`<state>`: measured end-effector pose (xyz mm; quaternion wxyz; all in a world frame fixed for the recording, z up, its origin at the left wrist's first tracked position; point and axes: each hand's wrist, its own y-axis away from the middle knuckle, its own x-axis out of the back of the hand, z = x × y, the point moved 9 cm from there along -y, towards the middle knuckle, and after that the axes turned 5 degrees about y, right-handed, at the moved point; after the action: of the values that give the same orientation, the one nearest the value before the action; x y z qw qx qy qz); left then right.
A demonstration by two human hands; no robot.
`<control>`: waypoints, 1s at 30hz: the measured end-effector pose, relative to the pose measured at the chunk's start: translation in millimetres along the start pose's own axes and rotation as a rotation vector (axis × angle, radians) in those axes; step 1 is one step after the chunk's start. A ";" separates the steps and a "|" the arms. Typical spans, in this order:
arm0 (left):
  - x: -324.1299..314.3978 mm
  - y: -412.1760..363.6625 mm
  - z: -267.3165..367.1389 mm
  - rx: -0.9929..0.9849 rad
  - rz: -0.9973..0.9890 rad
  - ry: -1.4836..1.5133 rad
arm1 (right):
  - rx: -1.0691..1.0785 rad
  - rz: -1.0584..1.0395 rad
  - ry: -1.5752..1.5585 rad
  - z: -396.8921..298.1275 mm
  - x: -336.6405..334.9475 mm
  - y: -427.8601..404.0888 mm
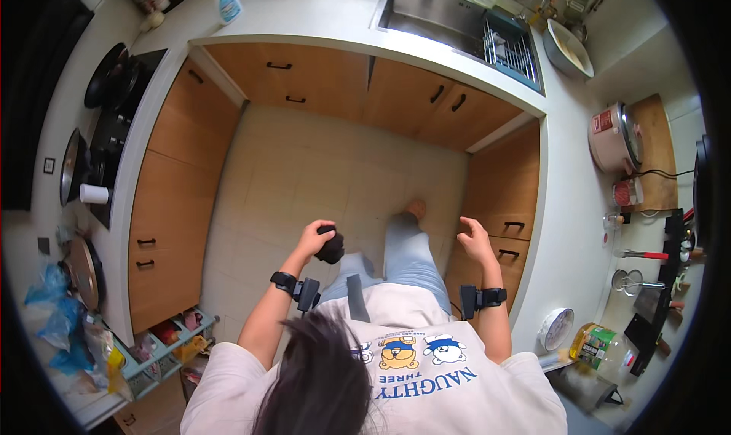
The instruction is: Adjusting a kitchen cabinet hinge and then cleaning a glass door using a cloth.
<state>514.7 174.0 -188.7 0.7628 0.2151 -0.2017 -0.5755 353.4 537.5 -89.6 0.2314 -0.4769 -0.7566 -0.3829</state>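
Observation:
My left hand (314, 241) holds a small dark black object (330, 251), its thumb and fingers round the upper part. Whether the object is a pouch, a cloth or something else, I cannot tell. My right hand (475, 242) has bent fingers set apart and nothing in it; it is held in front of the wooden cabinet doors on the right. Both forearms wear a black wrist strap with a boxy device, the left strap (284, 282) and the right strap (494, 297). Below the hands are my jeans-clad legs and a bare foot (417, 209) on the tiled floor (320, 161).
Cabinets with black handles line three sides. The counter holds a steel sink (434, 12), a spray bottle (225, 3), a pink rice cooker (614, 138) and an oil jug (594, 346). Pans (105, 75) sit on the left hob; a blue-green rack (165, 352) stands at lower left.

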 end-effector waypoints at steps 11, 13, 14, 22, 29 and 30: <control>129.1 89.7 -151.9 0.308 0.570 -0.249 | 0.010 -0.076 0.150 -29.0 4.2 39.2; 142.8 92.0 -185.4 0.350 0.595 -0.217 | 0.053 -0.072 0.138 -35.7 4.5 34.9; 145.2 90.2 -198.5 0.394 0.605 -0.187 | 0.082 -0.064 0.129 -38.3 6.4 31.9; 139.6 74.4 -166.5 0.409 0.629 -0.250 | 0.052 0.027 -0.042 -23.6 36.1 34.9; 80.6 30.6 -64.0 0.231 0.247 -0.148 | -0.182 0.146 -0.324 100.7 37.5 54.7; 71.6 29.1 -38.5 0.197 0.257 -0.242 | -0.197 0.183 -0.369 118.8 32.7 58.4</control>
<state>577.5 115.8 -199.9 0.7755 0.1902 -0.3731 -0.4726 393.4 665.0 -116.5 0.0755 -0.6258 -0.6986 -0.3386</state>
